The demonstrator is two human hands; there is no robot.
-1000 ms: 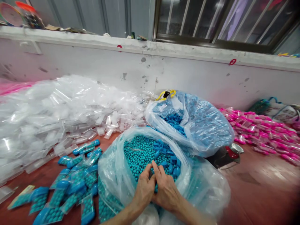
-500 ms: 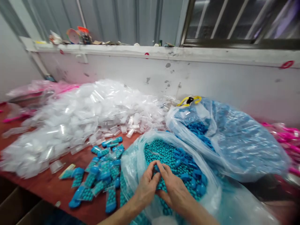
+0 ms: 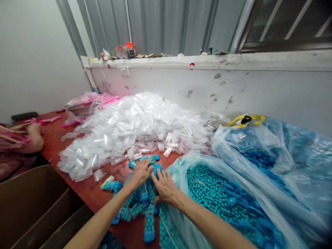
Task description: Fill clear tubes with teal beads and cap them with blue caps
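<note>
My left hand and my right hand lie palm down, fingers spread, on a small heap of clear tubes filled with teal beads on the red-brown table. Neither hand grips anything that I can see. Just right of my right hand sits an open plastic bag of loose teal beads with blue caps among them. Behind the filled tubes rises a big pile of empty clear tubes.
A second bag of blue caps with a yellow tie stands at the right. Pink items lie at the far left. Another person's arm rests on the table's left end. Brown cardboard boxes stand below the table edge.
Both hands left the bag of teal beads and moved left onto the heap of filled tubes. The view swung left, bringing the other person's arm and the boxes into sight.
</note>
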